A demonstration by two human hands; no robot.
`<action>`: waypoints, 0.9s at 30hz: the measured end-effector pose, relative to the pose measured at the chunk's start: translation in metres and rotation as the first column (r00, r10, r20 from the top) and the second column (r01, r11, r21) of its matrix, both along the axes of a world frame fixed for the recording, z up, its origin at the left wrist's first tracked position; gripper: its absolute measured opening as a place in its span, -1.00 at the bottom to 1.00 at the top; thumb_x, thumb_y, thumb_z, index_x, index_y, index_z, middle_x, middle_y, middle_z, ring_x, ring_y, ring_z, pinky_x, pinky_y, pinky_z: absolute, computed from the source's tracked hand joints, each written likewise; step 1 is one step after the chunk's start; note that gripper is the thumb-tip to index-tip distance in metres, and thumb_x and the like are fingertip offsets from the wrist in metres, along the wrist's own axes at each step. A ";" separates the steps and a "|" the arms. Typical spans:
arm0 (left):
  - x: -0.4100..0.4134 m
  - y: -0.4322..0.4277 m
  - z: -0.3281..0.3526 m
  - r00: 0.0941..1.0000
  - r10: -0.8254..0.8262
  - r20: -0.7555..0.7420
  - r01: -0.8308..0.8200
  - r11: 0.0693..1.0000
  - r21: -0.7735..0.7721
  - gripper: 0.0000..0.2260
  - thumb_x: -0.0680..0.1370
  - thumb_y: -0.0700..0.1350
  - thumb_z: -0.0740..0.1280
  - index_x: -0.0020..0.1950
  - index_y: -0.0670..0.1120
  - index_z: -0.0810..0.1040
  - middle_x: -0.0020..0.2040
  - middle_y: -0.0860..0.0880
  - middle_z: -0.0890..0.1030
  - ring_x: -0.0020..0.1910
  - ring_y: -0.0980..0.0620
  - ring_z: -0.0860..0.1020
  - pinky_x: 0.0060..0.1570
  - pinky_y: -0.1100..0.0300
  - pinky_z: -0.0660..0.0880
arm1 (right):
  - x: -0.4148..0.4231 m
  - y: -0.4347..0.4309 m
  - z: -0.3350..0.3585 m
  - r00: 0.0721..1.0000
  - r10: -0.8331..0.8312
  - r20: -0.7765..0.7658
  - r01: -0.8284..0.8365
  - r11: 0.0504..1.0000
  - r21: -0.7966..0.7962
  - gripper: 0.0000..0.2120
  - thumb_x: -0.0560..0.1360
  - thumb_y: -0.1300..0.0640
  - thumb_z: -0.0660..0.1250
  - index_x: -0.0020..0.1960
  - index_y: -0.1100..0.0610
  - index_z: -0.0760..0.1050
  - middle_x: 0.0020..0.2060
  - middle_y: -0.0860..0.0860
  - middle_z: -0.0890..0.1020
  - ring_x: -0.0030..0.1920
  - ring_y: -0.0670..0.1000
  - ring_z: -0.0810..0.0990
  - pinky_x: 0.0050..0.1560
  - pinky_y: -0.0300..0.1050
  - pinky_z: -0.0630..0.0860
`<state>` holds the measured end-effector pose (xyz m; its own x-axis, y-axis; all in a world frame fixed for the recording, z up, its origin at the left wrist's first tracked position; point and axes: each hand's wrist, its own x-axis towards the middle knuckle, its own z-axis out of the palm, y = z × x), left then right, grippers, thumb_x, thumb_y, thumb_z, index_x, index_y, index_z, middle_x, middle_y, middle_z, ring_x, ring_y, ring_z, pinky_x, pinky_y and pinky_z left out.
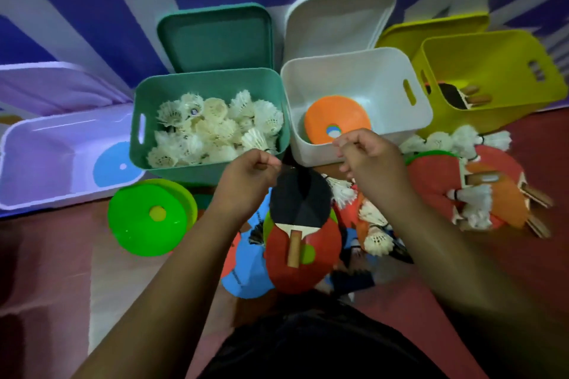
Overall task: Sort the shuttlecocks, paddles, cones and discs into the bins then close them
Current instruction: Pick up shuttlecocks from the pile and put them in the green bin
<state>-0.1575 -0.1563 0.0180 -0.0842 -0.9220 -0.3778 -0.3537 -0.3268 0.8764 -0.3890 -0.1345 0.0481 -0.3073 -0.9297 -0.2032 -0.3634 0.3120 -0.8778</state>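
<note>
The stiff, light black-faced wooden paddle (pixel 300 203) lies just before the teal plastic bin (pixel 203 71), best gripped by its handle (pixel 294 248); left hand (pixel 246 175) and right hand (pixel 369 157) pinch narrowly, on what I cannot tell.

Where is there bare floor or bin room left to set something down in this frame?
Bare floor lies left of the green cones, in front of the purple bin. The white bin has room right of its orange cone. Crowded: the middle pile and the heap by the yellow bin.
</note>
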 end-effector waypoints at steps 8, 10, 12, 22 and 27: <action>-0.105 0.046 -0.021 0.965 -0.258 0.052 0.254 0.964 0.077 -0.93 0.59 -0.18 0.41 -0.05 -0.04 0.67 -0.28 0.03 0.67 -0.26 0.10 0.62 -0.13 0.12 0.56 | -0.094 0.080 -0.035 0.992 -0.125 0.024 0.123 0.989 0.087 -0.83 0.66 0.01 0.30 -0.03 -0.09 0.65 -0.15 -0.12 0.71 -0.22 -0.08 0.68 -0.17 -0.07 0.58; -0.129 0.060 -0.026 0.945 -0.323 0.041 0.319 0.943 0.092 -0.95 0.60 -0.18 0.41 -0.01 -0.07 0.68 -0.27 0.08 0.65 -0.30 0.17 0.58 -0.18 0.25 0.52 | -0.114 0.101 -0.044 0.992 -0.127 0.007 0.125 0.984 0.126 -0.83 0.65 -0.04 0.29 -0.01 -0.07 0.64 -0.16 -0.11 0.71 -0.17 -0.06 0.69 -0.12 -0.05 0.59; -0.151 0.074 -0.029 0.893 -0.445 0.065 0.439 0.894 0.092 -0.92 0.61 -0.18 0.41 0.01 -0.04 0.70 -0.21 0.11 0.68 -0.26 0.23 0.60 -0.17 0.36 0.48 | -0.132 0.117 -0.055 0.990 -0.141 -0.024 0.143 0.975 0.172 -0.84 0.64 -0.03 0.29 -0.01 -0.08 0.64 -0.16 -0.10 0.71 -0.16 -0.02 0.70 -0.10 -0.08 0.59; -0.216 0.110 -0.083 0.414 -0.748 0.519 0.763 0.596 0.249 -0.72 0.55 -0.05 0.37 0.23 -0.08 0.67 0.21 -0.06 0.58 0.17 -0.04 0.61 0.19 0.09 0.51 | -0.195 0.170 -0.106 0.990 -0.134 -0.047 0.141 0.955 0.261 -0.84 0.58 -0.02 0.34 0.00 0.00 0.68 -0.19 -0.09 0.71 -0.11 -0.01 0.69 0.00 0.06 0.66; -0.226 0.113 -0.084 0.322 -0.744 0.586 0.785 0.556 0.274 -0.84 0.60 0.03 0.30 0.00 0.02 0.64 0.03 0.02 0.67 0.01 -0.06 0.67 -0.02 0.13 0.60 | -0.226 0.175 -0.127 0.988 -0.074 -0.136 0.111 0.952 0.285 -0.91 0.58 0.09 0.37 0.04 0.02 0.65 -0.14 -0.07 0.72 -0.05 0.01 0.69 0.01 -0.06 0.58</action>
<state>-0.3835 -0.0438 -0.0664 -0.5509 -0.5903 -0.5900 -0.8343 0.4073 0.3715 -0.6154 0.0404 -0.0794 -0.4285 -0.8023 -0.4155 -0.4201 0.5841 -0.6945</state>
